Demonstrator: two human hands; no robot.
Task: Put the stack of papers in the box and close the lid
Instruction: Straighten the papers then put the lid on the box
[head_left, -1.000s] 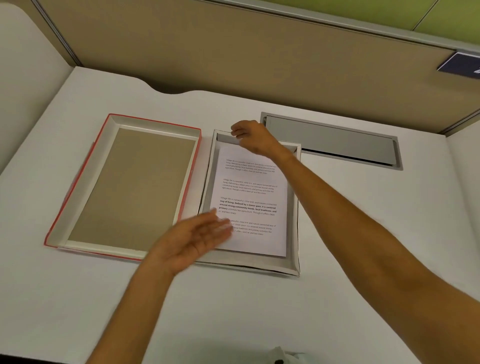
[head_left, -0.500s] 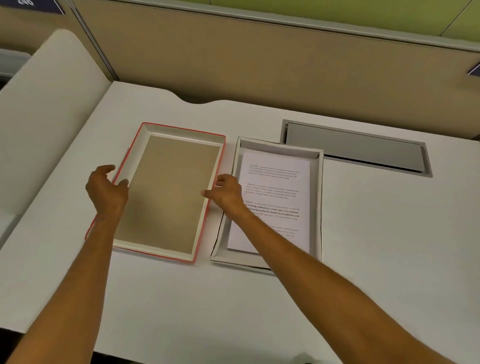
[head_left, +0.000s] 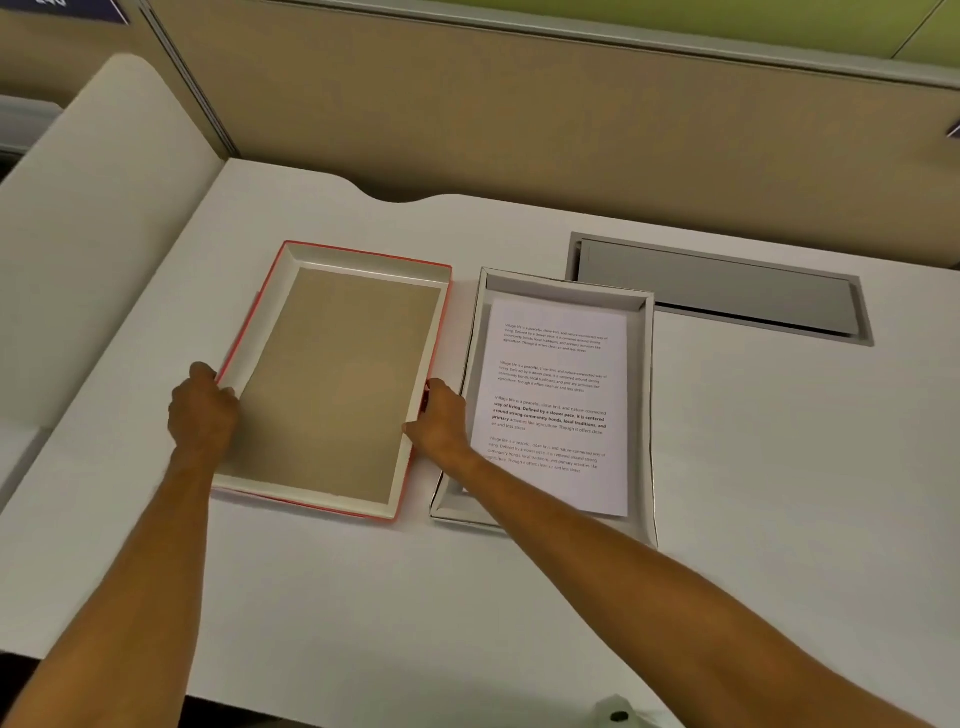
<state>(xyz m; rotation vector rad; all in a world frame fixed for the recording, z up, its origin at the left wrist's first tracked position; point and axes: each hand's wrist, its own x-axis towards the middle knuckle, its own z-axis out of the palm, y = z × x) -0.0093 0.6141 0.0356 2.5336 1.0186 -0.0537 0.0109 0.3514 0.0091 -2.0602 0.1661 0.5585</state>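
The lid (head_left: 332, 379), red outside with a brown cardboard inside, lies upside down on the white desk left of centre. My left hand (head_left: 202, 410) grips its left rim and my right hand (head_left: 439, 418) grips its right rim. Just to the right sits the shallow white box (head_left: 647, 415), open, with the stack of printed papers (head_left: 561, 395) lying flat inside it. My right forearm crosses the box's near left corner.
A grey cable hatch (head_left: 717, 291) is set into the desk behind the box. A beige partition wall runs along the back, and a rounded white divider (head_left: 93, 208) stands at the left. A small white object (head_left: 618, 714) peeks in at the bottom edge.
Both hands left the papers and the box, moved left, and closed on the two long rims of the lid. The papers stay in the box.
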